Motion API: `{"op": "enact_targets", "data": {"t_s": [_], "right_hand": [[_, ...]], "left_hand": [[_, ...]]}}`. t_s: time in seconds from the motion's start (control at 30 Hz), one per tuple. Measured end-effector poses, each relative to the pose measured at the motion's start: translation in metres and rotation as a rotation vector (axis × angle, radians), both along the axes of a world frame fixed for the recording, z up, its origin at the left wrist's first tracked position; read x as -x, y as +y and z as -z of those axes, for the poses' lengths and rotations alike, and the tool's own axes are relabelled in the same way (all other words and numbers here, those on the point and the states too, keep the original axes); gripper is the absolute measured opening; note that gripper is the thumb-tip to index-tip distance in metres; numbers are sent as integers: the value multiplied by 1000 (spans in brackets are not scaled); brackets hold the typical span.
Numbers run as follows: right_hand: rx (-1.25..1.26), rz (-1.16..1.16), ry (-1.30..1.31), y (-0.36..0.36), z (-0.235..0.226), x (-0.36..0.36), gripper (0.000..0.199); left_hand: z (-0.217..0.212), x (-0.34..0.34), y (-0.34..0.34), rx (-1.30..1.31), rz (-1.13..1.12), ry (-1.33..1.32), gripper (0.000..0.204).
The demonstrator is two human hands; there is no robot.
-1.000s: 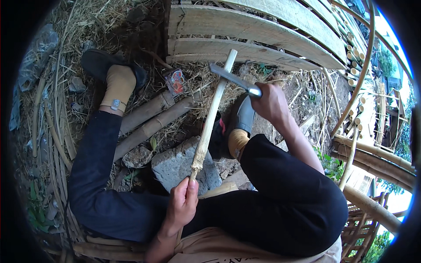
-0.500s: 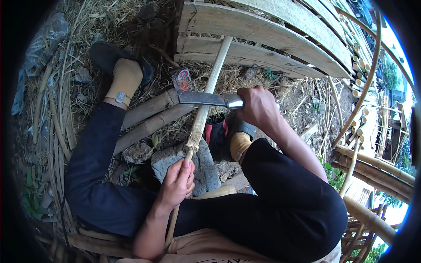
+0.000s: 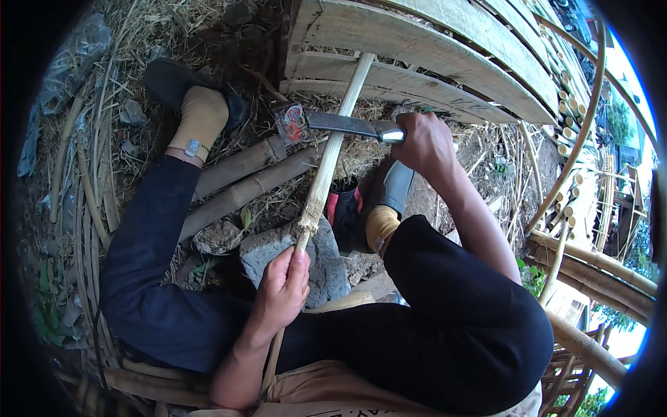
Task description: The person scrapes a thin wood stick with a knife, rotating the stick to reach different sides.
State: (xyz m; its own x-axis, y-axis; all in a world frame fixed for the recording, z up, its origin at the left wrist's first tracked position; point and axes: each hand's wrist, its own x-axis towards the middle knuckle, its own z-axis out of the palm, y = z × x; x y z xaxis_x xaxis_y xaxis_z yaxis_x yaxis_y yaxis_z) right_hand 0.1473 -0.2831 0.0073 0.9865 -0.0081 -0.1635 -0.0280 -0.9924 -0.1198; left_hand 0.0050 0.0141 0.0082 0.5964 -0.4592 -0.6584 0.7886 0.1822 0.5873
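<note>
My left hand (image 3: 283, 286) is closed round the thin lower part of a pale bamboo stick (image 3: 322, 191), just below a rough, frayed joint. The stick slants up and away, its far end reaching the slats of a wooden crate. In my right hand (image 3: 427, 142) is the handle of a machete (image 3: 347, 125), mostly hidden by my fingers. Its dark blade lies across the upper part of the stick, the tip pointing left. A grey stone block (image 3: 323, 267) sits below the stick, between my legs.
The slatted wooden crate (image 3: 417, 42) stands ahead. Two bamboo poles (image 3: 236, 170) lie left of the stick, near my sandalled foot (image 3: 201, 115). A red and black object (image 3: 344, 208) is by my other foot. A crumpled wrapper (image 3: 292, 125) lies on the straw. Cut bamboo (image 3: 573, 111) is stacked at right.
My right hand has moved the machete away from me, up along the stick toward the crate. My left hand keeps its grip, nearly still.
</note>
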Motion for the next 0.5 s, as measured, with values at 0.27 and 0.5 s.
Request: {"op": "enact_targets", "data": {"t_s": [0.27,0.5], "right_hand": [[-6,-21,-76,-1,4,2,19],[32,136,-160,-47,16,10,17]], "left_hand": [[2,-2,4,18,7,12,32],[5,-5,2,51,5,18,32]]}}
